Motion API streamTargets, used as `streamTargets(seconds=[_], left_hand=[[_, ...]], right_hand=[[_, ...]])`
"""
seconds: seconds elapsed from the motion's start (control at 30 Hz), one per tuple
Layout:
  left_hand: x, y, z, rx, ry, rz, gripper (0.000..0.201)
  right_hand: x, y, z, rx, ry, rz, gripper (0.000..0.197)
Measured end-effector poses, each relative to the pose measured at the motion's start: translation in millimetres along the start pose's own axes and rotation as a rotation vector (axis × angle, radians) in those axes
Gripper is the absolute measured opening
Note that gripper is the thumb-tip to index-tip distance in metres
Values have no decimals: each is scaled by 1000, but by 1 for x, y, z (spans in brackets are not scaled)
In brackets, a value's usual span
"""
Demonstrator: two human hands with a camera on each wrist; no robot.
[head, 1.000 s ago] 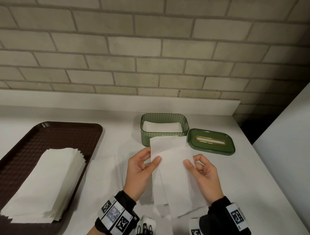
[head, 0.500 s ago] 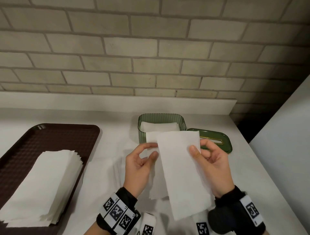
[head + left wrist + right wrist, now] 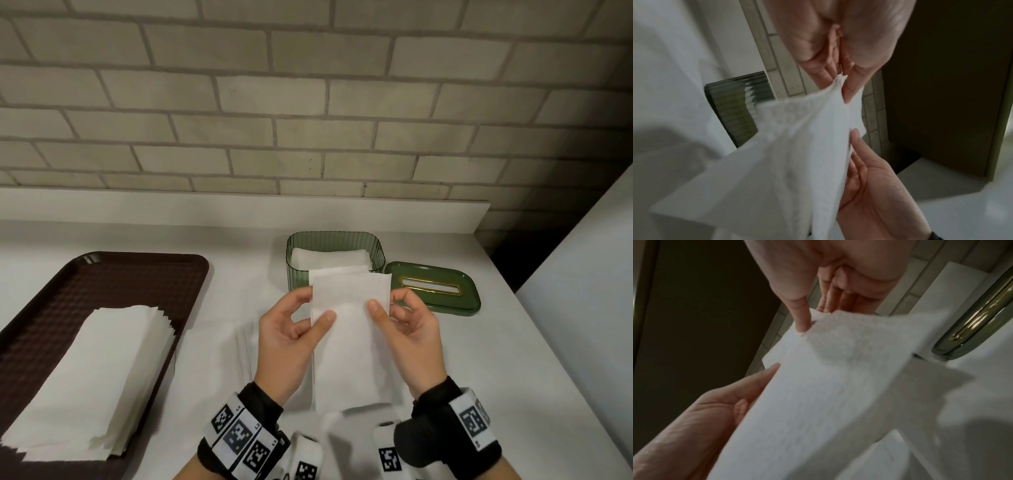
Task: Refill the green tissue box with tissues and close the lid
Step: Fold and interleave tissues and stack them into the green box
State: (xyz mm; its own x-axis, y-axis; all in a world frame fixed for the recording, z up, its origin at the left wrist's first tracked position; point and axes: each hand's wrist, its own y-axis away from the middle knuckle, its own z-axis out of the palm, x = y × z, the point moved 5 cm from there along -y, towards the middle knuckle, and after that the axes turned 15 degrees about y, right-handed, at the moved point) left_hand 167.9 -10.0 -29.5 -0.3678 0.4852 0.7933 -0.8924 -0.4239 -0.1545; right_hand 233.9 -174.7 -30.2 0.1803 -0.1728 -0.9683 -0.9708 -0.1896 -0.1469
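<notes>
Both hands hold one white tissue (image 3: 347,335) upright above the counter, just in front of the green tissue box (image 3: 298,270). My left hand (image 3: 291,329) pinches its left edge between thumb and fingers, and my right hand (image 3: 404,325) pinches the right edge. The same tissue (image 3: 797,154) fills the left wrist view, and the tissue (image 3: 828,378) spreads across the right wrist view. The box stands open with white tissues (image 3: 329,257) inside. Its green lid (image 3: 435,289), with a gold-rimmed slot, lies flat on the counter to the right of the box.
A brown tray (image 3: 102,284) at the left holds a stack of white tissues (image 3: 92,377). More loose tissues (image 3: 219,356) lie on the white counter beside my left hand. A brick wall runs behind, and a white panel (image 3: 582,291) stands at the right.
The tissue has been drawn narrower: my right hand moved left toward the left hand, and both now hold it squarely in front of the box.
</notes>
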Motion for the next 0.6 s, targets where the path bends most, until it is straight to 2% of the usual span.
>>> streamTargets(seconds=[0.1, 0.2, 0.3, 0.37, 0.5, 0.6], left_hand=[[7, 1, -2, -41, -6, 26, 48], [9, 2, -6, -70, -1, 0, 59], [9, 4, -9, -111, -20, -15, 60], [7, 4, -11, -126, -38, -2, 57], [4, 4, -19, -48, -45, 50, 48], [3, 5, -21, -17, -40, 76, 43]], right_hand=[[9, -1, -5, -1, 97, 17, 38], [12, 4, 5, -259, 1, 70, 57], [9, 13, 17, -432, -155, 92, 56], [9, 15, 22, -432, -185, 89, 49], [12, 12, 26, -341, -231, 105, 42], [10, 10, 27, -330, -246, 89, 31]])
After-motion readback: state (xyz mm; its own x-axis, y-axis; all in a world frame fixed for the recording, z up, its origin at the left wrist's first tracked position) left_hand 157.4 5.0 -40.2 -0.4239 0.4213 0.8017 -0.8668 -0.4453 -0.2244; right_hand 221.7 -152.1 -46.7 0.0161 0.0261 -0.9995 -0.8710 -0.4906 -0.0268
